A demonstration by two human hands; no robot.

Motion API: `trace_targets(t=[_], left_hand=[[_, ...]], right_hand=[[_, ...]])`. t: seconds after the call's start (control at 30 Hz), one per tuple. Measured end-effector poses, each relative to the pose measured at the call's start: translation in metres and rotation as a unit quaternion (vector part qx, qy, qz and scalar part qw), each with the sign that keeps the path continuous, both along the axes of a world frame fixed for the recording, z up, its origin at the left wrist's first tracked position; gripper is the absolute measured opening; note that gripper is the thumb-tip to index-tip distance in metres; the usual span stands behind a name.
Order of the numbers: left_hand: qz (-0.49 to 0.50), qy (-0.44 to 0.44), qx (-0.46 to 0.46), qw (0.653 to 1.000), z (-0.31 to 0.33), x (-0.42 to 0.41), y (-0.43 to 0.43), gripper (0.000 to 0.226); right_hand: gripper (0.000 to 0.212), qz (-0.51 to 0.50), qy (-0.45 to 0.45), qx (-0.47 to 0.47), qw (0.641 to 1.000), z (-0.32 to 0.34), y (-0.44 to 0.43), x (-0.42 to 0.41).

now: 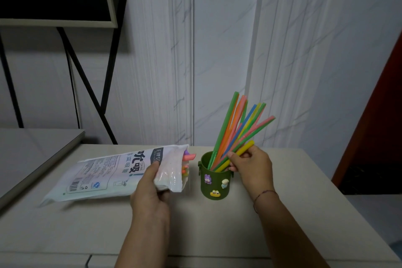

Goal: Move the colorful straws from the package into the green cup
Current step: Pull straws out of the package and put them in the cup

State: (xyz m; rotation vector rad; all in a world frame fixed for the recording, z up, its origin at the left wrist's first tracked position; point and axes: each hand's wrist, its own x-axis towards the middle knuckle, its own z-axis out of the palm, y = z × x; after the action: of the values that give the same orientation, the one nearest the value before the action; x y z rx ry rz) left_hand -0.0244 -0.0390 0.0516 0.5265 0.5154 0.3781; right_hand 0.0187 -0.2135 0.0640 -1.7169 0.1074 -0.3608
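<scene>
Straws in cup: a fan of thin plastic straws in green, orange, blue, yellow and pink (236,130) stands in the cup right of frame centre, tips leaning toward the upper right
Straw in hand: a yellow plastic straw (237,155) lies at a shallow slant, its lower end at or just inside the cup mouth; whether it has reached the bottom cannot be told
Cup: small dark green cylindrical cup with cartoon charms on its wall (214,185), upright on the table, just right of the package mouth
Right hand: the right hand (252,164) is beside the cup rim, fingers pinched together on the yellow straw near its upper end
Package: a white printed plastic bag of straws (113,172) lies toward the lower left, open end facing the cup, pink and orange straw ends (188,158) showing at the mouth
Left hand: the left hand (152,189) grips the bag near its opening, fingers clamped on the plastic
Table: pale beige tabletop (195,224)
Step judged: seating the yellow straw; task partly done
Advice: steepen the straw before letting go, slide it down the inner wall, and avoid nudging the leaning fan, since the light cup could tip
</scene>
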Motion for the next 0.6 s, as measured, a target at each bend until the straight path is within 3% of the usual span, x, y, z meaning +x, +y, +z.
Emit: trace_targets(t=[0.13, 0.3, 0.43, 0.5, 0.6], left_hand=[[-0.004, -0.011, 0.010, 1.000, 0.000, 0.000, 0.000, 0.035], [-0.004, -0.027, 0.012, 1.000, 0.002, 0.000, -0.001, 0.045], [-0.010, -0.040, 0.029, 0.999, 0.002, -0.001, -0.001, 0.034], [-0.007, -0.049, 0.044, 0.998, 0.002, -0.002, -0.003, 0.040], [0.011, -0.043, 0.072, 0.996, 0.002, -0.002, -0.004, 0.034]], right_hand=[[0.023, 0.006, 0.023, -0.014, 1.000, 0.001, -0.002, -0.005], [0.032, 0.064, 0.180, -0.148, 0.971, 0.006, -0.007, -0.015], [0.032, 0.207, 0.258, -0.062, 0.942, 0.010, 0.002, -0.030], [0.028, 0.268, 0.228, 0.009, 0.936, 0.013, 0.014, -0.035], [0.022, 0.274, 0.150, 0.124, 0.942, 0.016, 0.034, -0.033]])
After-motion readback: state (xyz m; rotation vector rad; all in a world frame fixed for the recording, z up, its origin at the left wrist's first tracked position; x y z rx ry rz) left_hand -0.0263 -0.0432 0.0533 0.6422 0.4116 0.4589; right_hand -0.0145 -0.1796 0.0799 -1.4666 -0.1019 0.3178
